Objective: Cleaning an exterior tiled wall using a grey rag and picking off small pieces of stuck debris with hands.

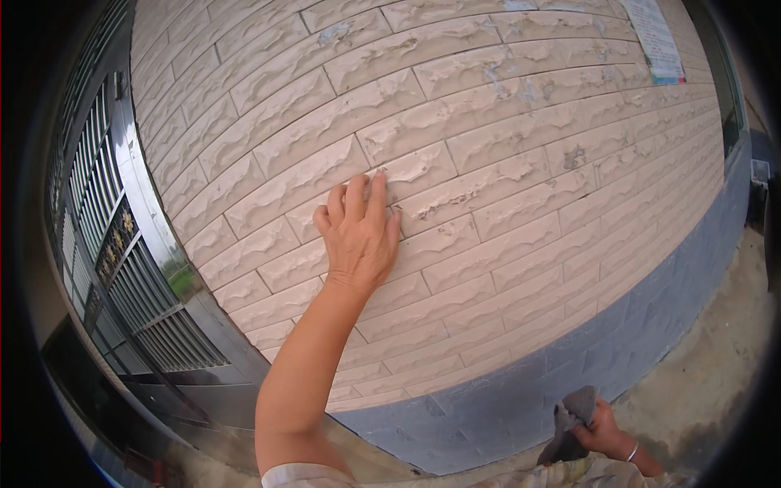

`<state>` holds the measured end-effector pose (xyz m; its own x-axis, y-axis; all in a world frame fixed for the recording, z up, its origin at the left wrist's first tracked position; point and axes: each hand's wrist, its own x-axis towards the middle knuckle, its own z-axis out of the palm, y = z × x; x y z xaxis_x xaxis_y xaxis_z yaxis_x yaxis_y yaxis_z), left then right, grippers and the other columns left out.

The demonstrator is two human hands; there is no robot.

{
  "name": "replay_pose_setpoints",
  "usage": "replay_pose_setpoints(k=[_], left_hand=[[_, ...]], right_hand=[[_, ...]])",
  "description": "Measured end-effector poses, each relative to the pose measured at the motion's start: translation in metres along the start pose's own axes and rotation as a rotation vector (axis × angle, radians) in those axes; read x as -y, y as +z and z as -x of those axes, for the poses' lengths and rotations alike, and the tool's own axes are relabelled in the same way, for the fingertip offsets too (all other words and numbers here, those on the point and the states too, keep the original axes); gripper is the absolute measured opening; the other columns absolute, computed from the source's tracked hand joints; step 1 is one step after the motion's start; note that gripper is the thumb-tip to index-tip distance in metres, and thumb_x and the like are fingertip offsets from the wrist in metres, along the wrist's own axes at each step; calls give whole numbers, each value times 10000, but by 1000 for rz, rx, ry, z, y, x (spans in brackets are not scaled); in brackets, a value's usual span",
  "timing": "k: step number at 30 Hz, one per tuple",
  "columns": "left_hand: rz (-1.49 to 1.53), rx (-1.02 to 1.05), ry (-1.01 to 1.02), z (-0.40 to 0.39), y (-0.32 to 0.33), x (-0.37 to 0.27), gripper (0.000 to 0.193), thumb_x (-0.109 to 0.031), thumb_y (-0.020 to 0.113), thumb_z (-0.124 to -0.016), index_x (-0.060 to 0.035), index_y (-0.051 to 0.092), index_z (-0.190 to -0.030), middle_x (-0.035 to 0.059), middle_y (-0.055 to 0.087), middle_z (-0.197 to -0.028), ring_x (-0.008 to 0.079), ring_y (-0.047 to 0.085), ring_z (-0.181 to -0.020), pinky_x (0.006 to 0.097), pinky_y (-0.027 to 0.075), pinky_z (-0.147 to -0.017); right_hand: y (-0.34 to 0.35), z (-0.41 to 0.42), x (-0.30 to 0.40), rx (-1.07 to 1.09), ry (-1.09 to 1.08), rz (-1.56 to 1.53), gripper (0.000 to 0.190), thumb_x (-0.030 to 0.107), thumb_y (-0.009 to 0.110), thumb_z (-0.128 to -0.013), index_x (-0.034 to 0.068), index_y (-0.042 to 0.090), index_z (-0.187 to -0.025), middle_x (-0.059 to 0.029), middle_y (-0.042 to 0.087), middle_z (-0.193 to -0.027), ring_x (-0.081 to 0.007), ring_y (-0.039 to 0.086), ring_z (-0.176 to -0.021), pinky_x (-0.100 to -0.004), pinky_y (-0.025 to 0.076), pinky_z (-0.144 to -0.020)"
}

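Observation:
My left hand (360, 232) is raised against a wall of pinkish-beige split-face tiles (506, 146). Its fingers are bent and spread a little, and the fingertips appear to touch the tile surface near a joint. Nothing shows in that hand, though the palm side is hidden. Dark marks and chipped spots lie on the tiles just right of the fingers. Low at the right, my right hand (604, 430) grips a bunched dark grey cloth (570, 421), part of which hangs below the fist. A light bracelet circles that wrist.
A metal door with vertical bars (97, 201) and a shiny frame (137, 165) borders the wall at left. Grey tiles (518, 402) form the wall's base above a concrete floor (689, 354). A printed sheet (656, 39) is stuck on the wall at upper right, near a window (729, 122).

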<state>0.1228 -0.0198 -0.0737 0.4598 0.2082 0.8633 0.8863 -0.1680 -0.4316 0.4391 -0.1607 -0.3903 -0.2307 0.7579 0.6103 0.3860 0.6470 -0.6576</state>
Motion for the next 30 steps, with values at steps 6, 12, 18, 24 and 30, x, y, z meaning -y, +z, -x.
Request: replay_pose_setpoints(k=[6, 12, 18, 24, 30], left_hand=[[8, 9, 18, -7, -2, 0, 598, -179, 688, -751, -60, 508, -1309, 106, 460, -1284, 314, 414, -1153, 435, 287, -920], [-45, 35, 59, -7, -7, 4, 602, -177, 695, -747, -80, 505, -1310, 93, 457, -1280, 303, 421, -1149, 434, 293, -909], [-55, 82, 90, -8, -10, 5, 591, -169, 685, -759, -92, 497, -1314, 92, 461, -1268, 291, 425, -1149, 444, 299, -912], [-84, 110, 114, -14, -15, 6, 578, -168, 674, -775, -98, 493, -1319, 96, 466, -1258, 281, 427, -1149, 438, 301, -917], [-82, 110, 117, -15, -16, 8, 565, -166, 669, -784, -99, 496, -1318, 91, 469, -1256, 275, 434, -1139, 437, 309, -910]], right_hand=[[-1, -1, 1, 11, 13, -19, 291, 11, 610, -712, 67, 682, -989, -102, 677, -993, -309, 635, -945, -389, 480, -883], [-3, 3, 3, 12, 11, 11, 276, 25, 634, -731, 73, 684, -999, -98, 678, -1006, -304, 637, -952, -384, 482, -881], [-3, 4, -1, -7, 7, -24, 276, 28, 649, -731, 75, 681, -1001, -100, 674, -1001, -319, 633, -946, -395, 484, -877], [-4, 7, 0, -4, 33, -47, 287, 26, 642, -729, 80, 678, -1009, -103, 671, -1002, -324, 630, -948, -404, 479, -887], [-3, 6, 3, 21, -4, -33, 293, 39, 642, -729, 72, 676, -1018, -109, 671, -1035, -329, 626, -979, -406, 471, -906]])
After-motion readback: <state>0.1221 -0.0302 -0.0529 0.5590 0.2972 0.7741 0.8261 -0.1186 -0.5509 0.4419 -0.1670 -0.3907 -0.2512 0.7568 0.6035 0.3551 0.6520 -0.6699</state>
